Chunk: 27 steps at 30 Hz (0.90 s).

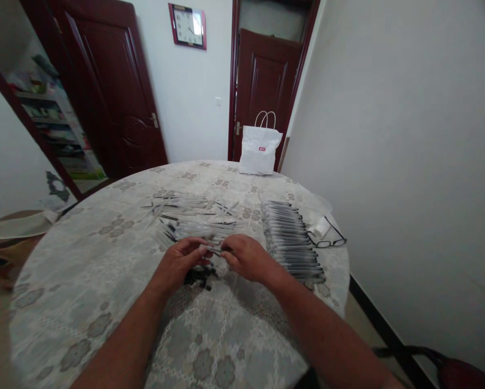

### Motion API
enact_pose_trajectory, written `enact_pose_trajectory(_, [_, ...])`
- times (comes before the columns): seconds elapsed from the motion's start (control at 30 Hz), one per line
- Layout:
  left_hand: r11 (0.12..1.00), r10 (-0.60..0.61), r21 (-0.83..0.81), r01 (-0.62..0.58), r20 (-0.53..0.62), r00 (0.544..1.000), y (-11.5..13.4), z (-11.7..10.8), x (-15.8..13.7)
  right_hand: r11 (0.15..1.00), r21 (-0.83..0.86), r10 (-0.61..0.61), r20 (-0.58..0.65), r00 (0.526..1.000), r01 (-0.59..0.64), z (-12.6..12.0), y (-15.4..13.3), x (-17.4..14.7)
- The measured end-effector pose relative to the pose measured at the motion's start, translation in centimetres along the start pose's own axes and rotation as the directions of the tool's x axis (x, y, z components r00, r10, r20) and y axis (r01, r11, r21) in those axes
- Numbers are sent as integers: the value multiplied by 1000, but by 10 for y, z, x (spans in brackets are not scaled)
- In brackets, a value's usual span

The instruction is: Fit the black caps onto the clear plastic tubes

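Observation:
Over the table's middle, my left hand [186,256] and my right hand [243,256] meet at a thin pen [214,250], which lies between their fingertips. Both hands are closed on it, the right one at its right end. Just beyond them lie loose pen barrels and thin refills [193,228] in an untidy heap. Small black parts, perhaps pen caps [199,277], are piled under my left hand. To the right of my right hand, a neat row of pens [288,237] with dark tips lies side by side.
The round table wears a patterned cloth [116,292]. Eyeglasses [329,243] and a small white box [320,228] lie at its right edge. A white paper bag [260,151] stands at the far edge. A wall [408,135] rises close on the right.

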<state>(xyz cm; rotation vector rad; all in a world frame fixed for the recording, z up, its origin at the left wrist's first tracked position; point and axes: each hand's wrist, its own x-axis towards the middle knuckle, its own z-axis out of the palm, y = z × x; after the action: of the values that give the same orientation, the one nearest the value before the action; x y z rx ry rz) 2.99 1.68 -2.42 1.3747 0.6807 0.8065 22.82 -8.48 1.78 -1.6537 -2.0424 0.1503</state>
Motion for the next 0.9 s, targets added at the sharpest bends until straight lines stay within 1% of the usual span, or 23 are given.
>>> enact_pose_trajectory(0.07, [998,1,67,-2,12,1000,0,0,0,995,-92,-27,46,999,31,-15,7,-3])
enact_pose_trajectory(0.17, [993,23,120,-20,-23,999,0,-2,1,979,-202,11,77,997,5,-46,31,-10])
enact_pose_trajectory(0.2, [991,38,132,-31,-50,998,0,-3,2,969,-243,55,56,997,-39,-57,42,-12])
enact_pose_trajectory(0.27, [989,69,140,-52,-123,990,2,-6,4,921,-350,166,-43,985,-170,-77,70,-15])
enact_pose_trajectory(0.33, [991,87,121,-64,-197,976,3,-9,5,846,-443,275,-117,954,-298,-92,97,-18])
enact_pose_trajectory(0.4, [992,91,104,-65,-270,959,3,-11,6,773,-521,348,-127,929,-361,-99,120,-21])
enact_pose_trajectory(0.47, [993,95,100,-64,-350,932,4,-14,8,716,-581,401,-112,909,-387,-99,135,-23])
enact_pose_trajectory(0.53, [993,104,89,-72,-434,895,3,-17,9,682,-616,435,-92,896,-395,-96,144,-24])
enact_pose_trajectory(0.63, [994,111,57,-95,-530,841,0,-23,11,658,-642,454,-78,887,-393,-89,150,-24])
enact_pose_trajectory(0.7, [993,107,28,-111,-567,817,-3,-26,13,651,-648,462,-74,884,-395,-85,151,-22])
enact_pose_trajectory(0.8, [993,76,-27,-114,-590,803,-7,-28,15,663,-627,453,-98,886,-408,-80,144,-17])
enact_pose_trajectory(0.87, [992,58,-54,-110,-590,805,-9,-28,15,705,-597,396,-116,911,-383,-72,130,-12])
enact_pose_trajectory(0.9, [992,52,-61,-108,-587,808,-9,-27,15,737,-579,351,-113,929,-349,-67,119,-8])
